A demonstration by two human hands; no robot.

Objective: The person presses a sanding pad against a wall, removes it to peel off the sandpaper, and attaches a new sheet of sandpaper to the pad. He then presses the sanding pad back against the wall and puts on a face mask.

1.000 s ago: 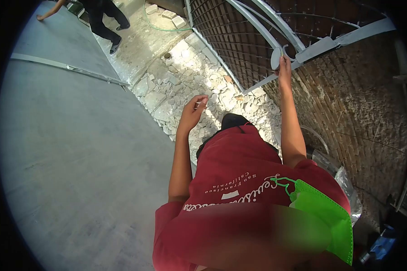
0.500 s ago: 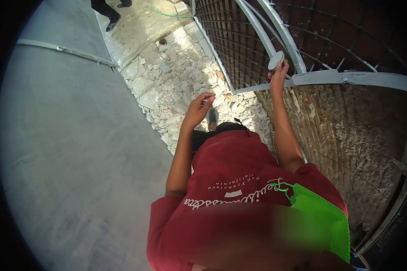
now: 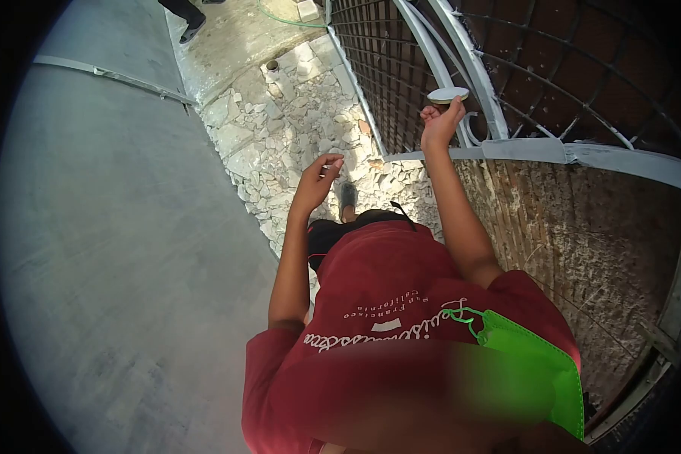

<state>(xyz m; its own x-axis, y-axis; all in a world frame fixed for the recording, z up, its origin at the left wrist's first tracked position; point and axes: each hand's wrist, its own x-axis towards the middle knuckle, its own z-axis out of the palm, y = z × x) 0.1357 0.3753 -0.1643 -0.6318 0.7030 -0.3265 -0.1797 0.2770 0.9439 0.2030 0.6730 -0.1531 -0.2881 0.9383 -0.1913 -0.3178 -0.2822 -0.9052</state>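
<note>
My right hand is closed on a round, pale disc-like object, held level beside the grey-white metal frame of the mesh grille. Exactly what the disc is cannot be made out. Over the rubble to the left, my left hand hangs in the air with bent fingers a little apart and nothing in it. The dark wire mesh stands behind and to the left of the frame's curved bars.
Broken stones cover the ground ahead. A smooth grey wall runs along the left, a rough wall on the right. Another person's foot shows at the top left, near a green hose.
My right hand has moved left with the disc, which has turned from tilted to nearly level. My left hand has shifted slightly left. The other person's legs show less.
</note>
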